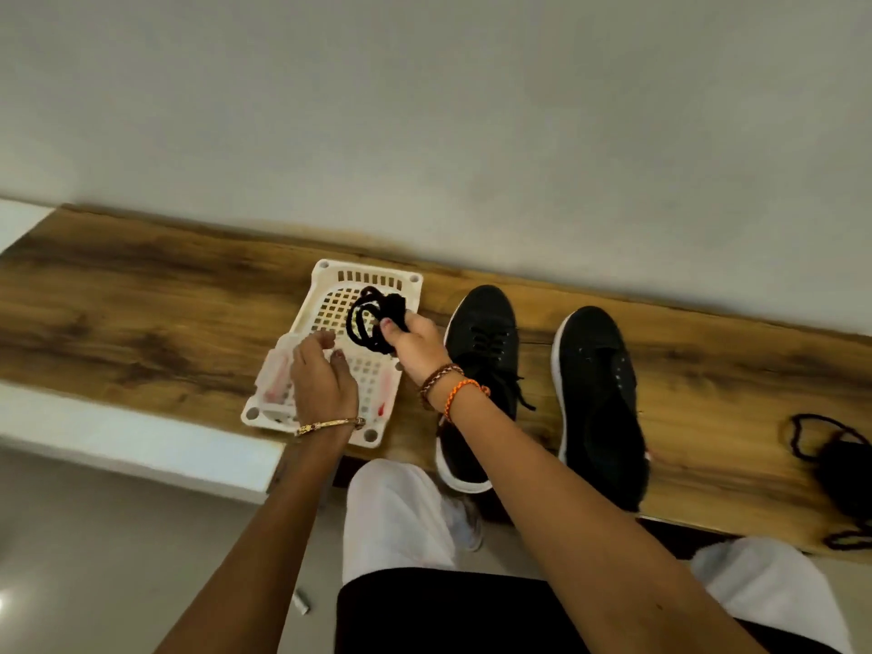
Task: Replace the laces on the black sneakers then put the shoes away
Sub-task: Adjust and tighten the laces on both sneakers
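Note:
Two black sneakers with white soles stand side by side on a wooden bench. The left sneaker has black laces in its eyelets; the right sneaker shows bare eyelets. My right hand is shut on a coiled bundle of black laces, held just above a white plastic basket. My left hand hovers over the basket's near left side, fingers curled; a clear packet with red marks lies beside it. I cannot tell whether it grips the packet.
Another loose black lace lies on the bench at the far right. A white wall rises directly behind the bench. My knees in white trousers press close to the bench's front edge. A small grey object lies on the floor.

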